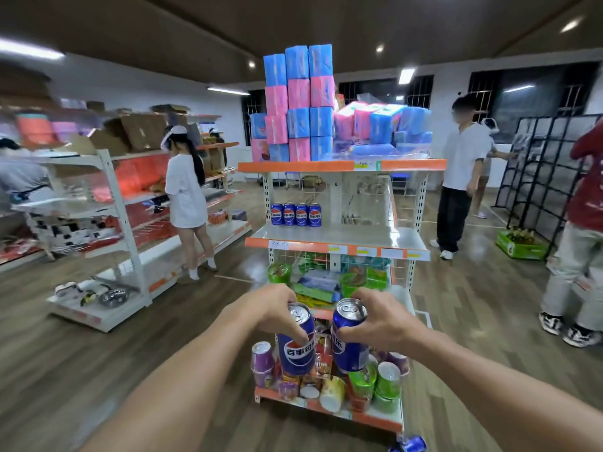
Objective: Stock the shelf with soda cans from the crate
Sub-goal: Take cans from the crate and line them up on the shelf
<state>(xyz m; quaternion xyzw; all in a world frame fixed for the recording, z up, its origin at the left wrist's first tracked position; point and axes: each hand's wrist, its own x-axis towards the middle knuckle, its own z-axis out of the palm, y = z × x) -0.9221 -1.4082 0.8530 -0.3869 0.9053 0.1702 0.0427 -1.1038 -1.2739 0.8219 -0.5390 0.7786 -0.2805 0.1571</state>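
Each of my hands holds one blue soda can in front of the shelf unit. My left hand (272, 309) grips the left can (296, 349) near its top. My right hand (375, 316) grips the right can (349, 344) the same way. Both cans are upright, slightly tilted, level with the lower shelves. On the white middle shelf (342, 236) several matching blue cans (295, 214) stand in a row at the left; the rest of that shelf is bare. Another blue can (411, 444) lies on the floor at the bottom edge. The crate is out of sight.
Tissue packs (303, 102) are stacked on the top shelf. Cup noodles and snacks (329, 383) fill the bottom shelves. A person in white (184, 194) stands at a shelf unit on the left; two more people (463, 177) stand on the right near a black grid rack (541, 177).
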